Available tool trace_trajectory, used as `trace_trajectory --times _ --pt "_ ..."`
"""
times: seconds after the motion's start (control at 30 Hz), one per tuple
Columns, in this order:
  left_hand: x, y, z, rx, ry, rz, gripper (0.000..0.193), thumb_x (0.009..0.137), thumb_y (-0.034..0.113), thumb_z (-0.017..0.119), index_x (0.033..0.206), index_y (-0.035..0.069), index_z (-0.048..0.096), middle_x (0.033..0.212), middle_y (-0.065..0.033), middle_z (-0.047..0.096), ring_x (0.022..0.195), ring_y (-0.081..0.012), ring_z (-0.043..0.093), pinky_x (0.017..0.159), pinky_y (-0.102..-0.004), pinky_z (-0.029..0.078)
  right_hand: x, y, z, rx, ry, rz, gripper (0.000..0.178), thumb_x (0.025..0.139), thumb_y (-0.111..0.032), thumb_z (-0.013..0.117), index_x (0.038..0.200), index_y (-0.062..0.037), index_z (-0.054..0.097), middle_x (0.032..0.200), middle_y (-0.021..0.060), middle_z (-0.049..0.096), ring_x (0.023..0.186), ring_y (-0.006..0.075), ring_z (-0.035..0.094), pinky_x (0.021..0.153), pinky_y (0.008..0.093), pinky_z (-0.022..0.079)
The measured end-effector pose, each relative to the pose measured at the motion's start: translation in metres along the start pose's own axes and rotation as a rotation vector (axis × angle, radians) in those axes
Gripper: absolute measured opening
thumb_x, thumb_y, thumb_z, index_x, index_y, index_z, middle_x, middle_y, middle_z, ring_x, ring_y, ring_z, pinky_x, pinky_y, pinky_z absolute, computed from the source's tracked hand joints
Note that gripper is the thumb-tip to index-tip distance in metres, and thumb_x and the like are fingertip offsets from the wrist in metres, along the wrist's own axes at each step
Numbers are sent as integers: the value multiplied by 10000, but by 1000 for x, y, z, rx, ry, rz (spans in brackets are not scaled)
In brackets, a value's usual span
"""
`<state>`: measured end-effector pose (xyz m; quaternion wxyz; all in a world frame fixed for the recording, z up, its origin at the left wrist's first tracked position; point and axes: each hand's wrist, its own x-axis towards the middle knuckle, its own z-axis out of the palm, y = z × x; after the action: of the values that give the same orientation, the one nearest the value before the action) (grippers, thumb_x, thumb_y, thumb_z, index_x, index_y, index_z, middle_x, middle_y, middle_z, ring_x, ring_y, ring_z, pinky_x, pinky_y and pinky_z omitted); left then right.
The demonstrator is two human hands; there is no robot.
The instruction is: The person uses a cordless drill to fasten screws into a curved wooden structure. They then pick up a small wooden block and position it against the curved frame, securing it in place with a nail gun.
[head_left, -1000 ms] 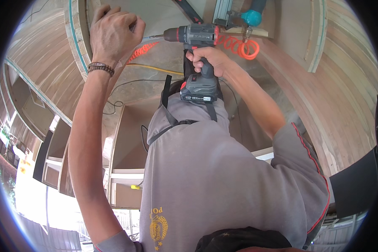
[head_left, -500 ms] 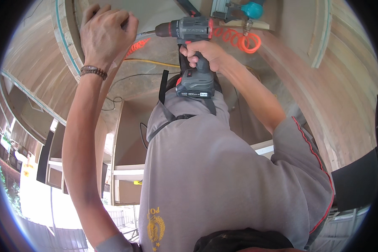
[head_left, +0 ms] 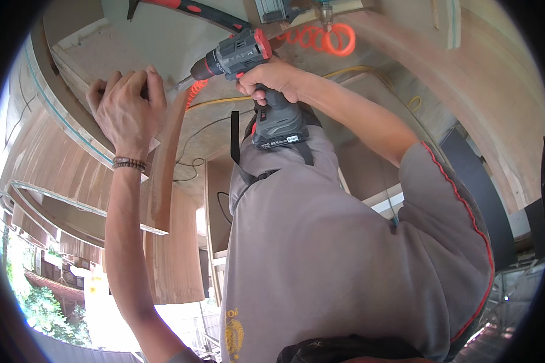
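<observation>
My right hand point(head_left: 274, 80) grips a grey and black cordless drill point(head_left: 239, 53) by its handle, with the index finger at the trigger. The drill is tilted, and its bit point(head_left: 184, 83) points down and left toward my left hand point(head_left: 127, 106). That hand is seen from the back, its fingers curled at the edge of a curved wooden panel point(head_left: 72, 124). Its fingertips and palm are hidden, so what lies in them cannot be seen. A small gap separates the bit's tip from the left hand.
Beyond the drill lies a hammer point(head_left: 194, 8) with a red and black handle. An orange coiled air hose point(head_left: 339, 40) hangs at the top from a fitting. A yellow hose point(head_left: 218, 101) crosses below. Curved wooden panels point(head_left: 490, 91) surround me on the right.
The drill has swung from level to tilted, its bit now lower and further left. My left hand has moved down and left, its fingers a little less tightly curled. The view has shifted.
</observation>
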<state>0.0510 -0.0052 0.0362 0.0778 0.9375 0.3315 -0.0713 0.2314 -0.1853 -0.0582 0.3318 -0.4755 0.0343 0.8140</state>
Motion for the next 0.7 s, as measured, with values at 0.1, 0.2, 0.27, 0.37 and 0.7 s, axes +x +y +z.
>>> trace_trajectory --times 0.1,0.2,0.27,0.37,0.7 --pt "1 0 -1 -12 -17 -8 394 998 294 586 685 94 717 603 -59 634 639 -187 554 948 -373 377 -3 -2 2 17 -4 -12 152 700 -38 649 655 -94 515 632 20 519 494 93 445 480 308 421" --pt "3 -1 0 -18 -13 8 431 1023 352 575 734 80 744 602 -84 600 640 -210 546 930 -383 369 -3 0 2 23 10 -12 150 702 -39 644 655 -95 513 633 20 517 493 92 442 476 304 419" --pt "5 2 -2 -24 -37 -1 430 1023 355 571 745 82 752 599 -83 595 644 -210 545 926 -389 367 -3 0 3 16 12 -13 148 703 -41 643 658 -94 512 632 19 515 491 92 439 474 302 419" --pt "6 7 -4 -9 33 4 403 996 274 580 653 102 702 588 -58 637 617 -186 532 922 -368 381 -5 -4 5 12 7 -18 147 703 -42 643 660 -93 512 630 18 514 488 92 436 471 301 419" --pt "10 14 -10 7 -6 27 396 983 276 582 655 98 716 578 -63 647 641 -188 556 945 -379 375 -5 -4 4 -21 -4 -50 127 669 -35 627 651 -93 515 614 3 507 485 94 439 467 305 418"
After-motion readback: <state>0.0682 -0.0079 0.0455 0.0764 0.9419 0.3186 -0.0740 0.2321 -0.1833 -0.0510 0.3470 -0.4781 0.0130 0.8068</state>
